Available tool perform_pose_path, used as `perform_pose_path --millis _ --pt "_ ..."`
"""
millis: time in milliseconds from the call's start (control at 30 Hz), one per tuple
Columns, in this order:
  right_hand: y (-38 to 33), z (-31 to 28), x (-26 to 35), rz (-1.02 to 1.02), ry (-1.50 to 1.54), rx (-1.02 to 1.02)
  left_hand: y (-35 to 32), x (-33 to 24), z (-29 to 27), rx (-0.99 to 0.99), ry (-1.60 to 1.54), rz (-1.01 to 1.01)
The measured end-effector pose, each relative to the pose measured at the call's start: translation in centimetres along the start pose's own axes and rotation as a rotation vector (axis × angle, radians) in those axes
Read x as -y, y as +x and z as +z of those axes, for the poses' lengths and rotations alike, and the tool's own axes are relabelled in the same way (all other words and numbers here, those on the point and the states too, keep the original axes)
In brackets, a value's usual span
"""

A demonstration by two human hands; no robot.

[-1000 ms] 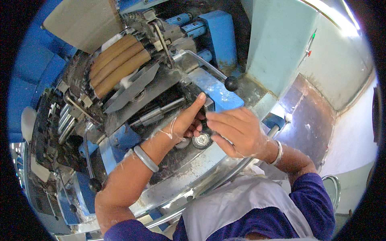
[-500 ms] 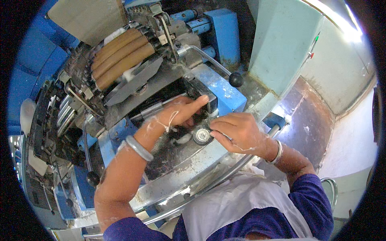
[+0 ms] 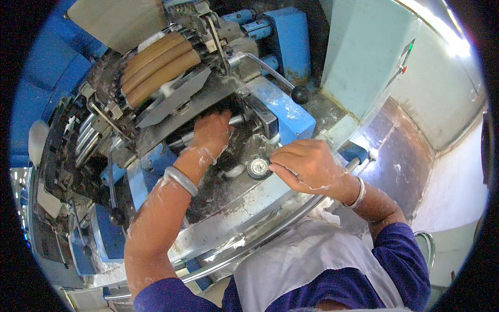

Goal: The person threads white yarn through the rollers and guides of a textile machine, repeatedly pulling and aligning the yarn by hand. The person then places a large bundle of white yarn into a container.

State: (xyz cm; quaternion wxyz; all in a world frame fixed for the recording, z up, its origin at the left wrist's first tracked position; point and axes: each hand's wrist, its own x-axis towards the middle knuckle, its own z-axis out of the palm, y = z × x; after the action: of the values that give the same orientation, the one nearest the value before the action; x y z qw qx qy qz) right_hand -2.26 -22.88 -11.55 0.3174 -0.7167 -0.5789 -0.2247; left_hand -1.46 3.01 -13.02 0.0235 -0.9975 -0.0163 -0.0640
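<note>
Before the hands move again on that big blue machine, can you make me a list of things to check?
1. Left hand out of the machine's gap: not ok, it reaches into the dark opening under the grey plate.
2. Right hand placed where it shows: ok, it rests by the small round metal part, fingertips close to it.
3. Bangles free of parts: ok, the left bangle and the right bangle sit clear on the wrists.
4. Brown rollers stopped: cannot tell.
5. Black-knobbed lever clear of the hands: ok, it stands apart.
6. Lint on the metal deck: not ok, white fluff covers it.
</note>
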Motion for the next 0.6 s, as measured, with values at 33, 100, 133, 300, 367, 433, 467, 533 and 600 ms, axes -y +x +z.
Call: perform_pose_path --millis 33,100,133,300,367,433,467,533,600 --pt "-0.1 -0.2 0.0 0.0 -0.007 0.01 0.0 0.0 -0.6 0.096 -0.017 0.001" --pt "-0.3 -0.4 0.1 0.004 0.017 -0.019 -0.8 0.1 -1.8 0.181 -0.137 0.063" --pt "-0.4 -0.5 0.0 0.009 0.04 -0.03 -1.2 0.0 -2.4 0.221 -0.186 0.089" --pt "-0.4 -1.0 0.0 0.027 0.023 -0.031 -1.2 -0.6 -3.7 0.32 -0.195 0.085" --pt "-0.1 -1.3 0.0 0.037 0.032 -0.051 -0.7 -0.7 -3.5 0.298 -0.368 0.051" --pt "0.4 -1.7 -0.1 0.049 0.061 -0.076 -0.6 -1.1 -2.8 0.179 -0.668 0.027" --pt "0.7 -1.9 -0.1 0.043 0.055 -0.091 -0.2 -1.3 -2.6 0.186 -0.785 0.028" --pt "1.2 -2.5 -0.2 0.048 0.053 -0.102 0.4 -1.8 -2.2 0.22 -0.854 -0.056" --pt "1.8 -3.1 -0.4 0.018 0.052 -0.108 1.0 -2.3 -2.1 0.302 -0.943 -0.12"
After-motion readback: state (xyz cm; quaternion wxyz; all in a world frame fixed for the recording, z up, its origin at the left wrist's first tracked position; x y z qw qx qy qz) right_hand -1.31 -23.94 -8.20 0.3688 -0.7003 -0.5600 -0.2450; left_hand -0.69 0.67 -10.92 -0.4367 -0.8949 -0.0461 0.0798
